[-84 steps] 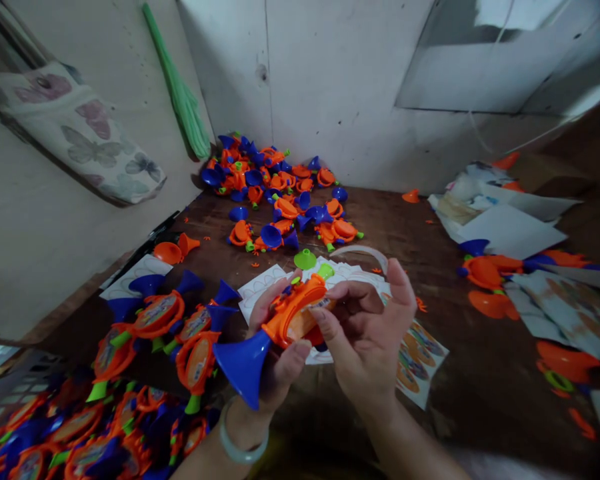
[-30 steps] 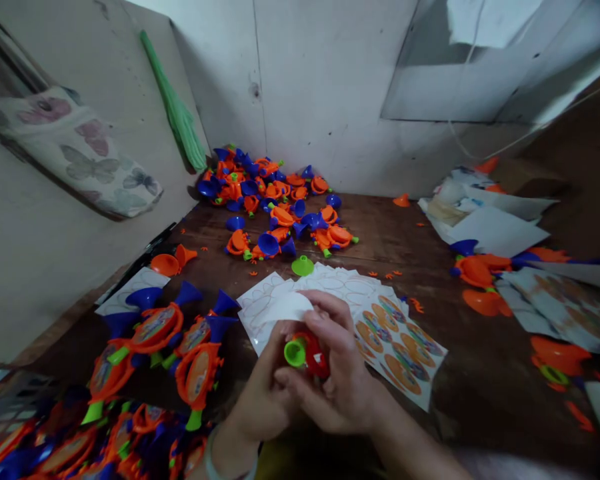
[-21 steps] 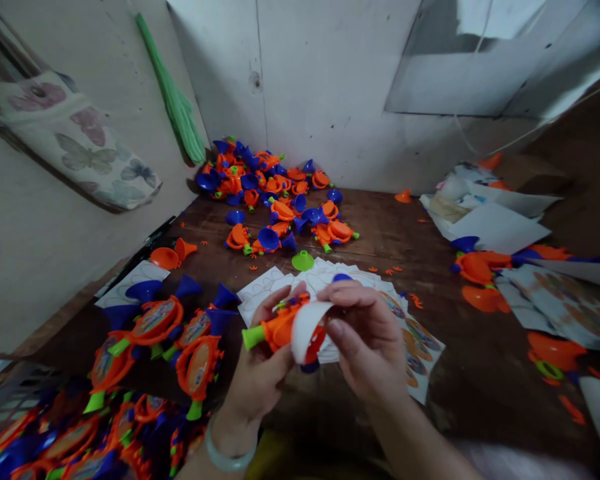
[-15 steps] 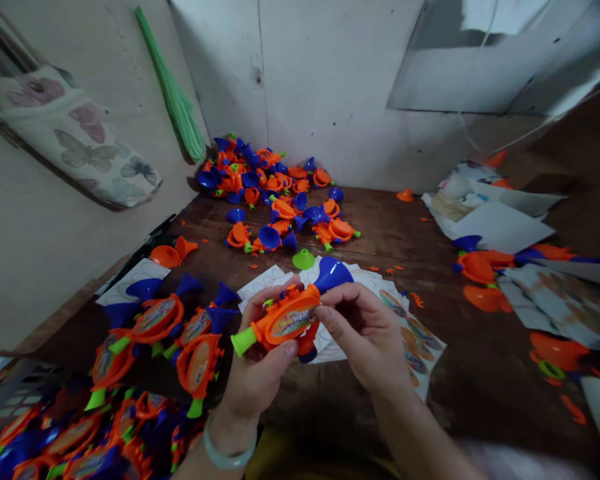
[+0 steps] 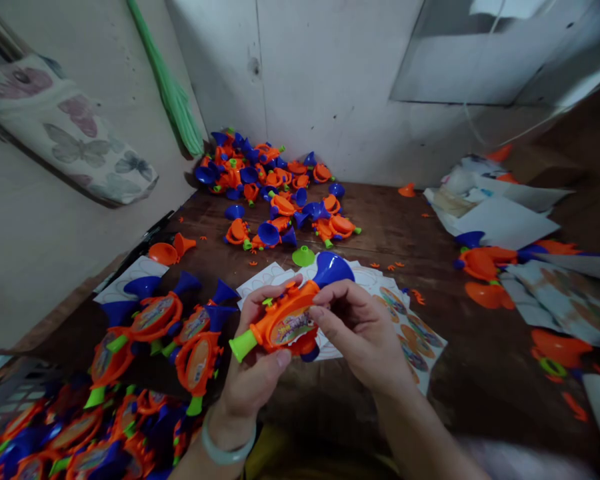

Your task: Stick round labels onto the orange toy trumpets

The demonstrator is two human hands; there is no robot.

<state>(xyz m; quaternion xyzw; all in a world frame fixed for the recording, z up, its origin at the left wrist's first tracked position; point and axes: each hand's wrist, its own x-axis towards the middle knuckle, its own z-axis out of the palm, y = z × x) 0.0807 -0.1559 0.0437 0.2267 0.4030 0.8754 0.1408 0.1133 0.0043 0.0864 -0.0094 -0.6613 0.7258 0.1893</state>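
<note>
Two hands share one orange plastic toy horn [image 5: 290, 327] above the middle of the wooden table [image 5: 390, 227]: the left hand [image 5: 253, 360], a pale bangle [image 5: 225, 450] on its wrist, cups the horn from beneath with its thumb along the lower edge, while the right hand [image 5: 360, 333] closes in from the other side, thumb and fingertips pinched on the body's right end. Held this way, the round printed label [image 5: 287, 327] faces up toward the person, apparently so that it stays open to view between the two grips. The long axis runs slantwise, with the green mouthpiece [image 5: 243, 345] low and to the left and the blue bell [image 5: 333, 269] high, toward the table's back edge. Beneath the hands lie white die-cut sheets [image 5: 265, 283] and a sheet of round orange labels [image 5: 420, 347], and a green cup [image 5: 303, 257] sits just past them. Assembled horns [image 5: 155, 317] lie toward the left edge, a heap of horns [image 5: 260, 180] fills the back corner, and loose paper [image 5: 500, 223] with orange parts [image 5: 480, 263] gathers along the right edge
</note>
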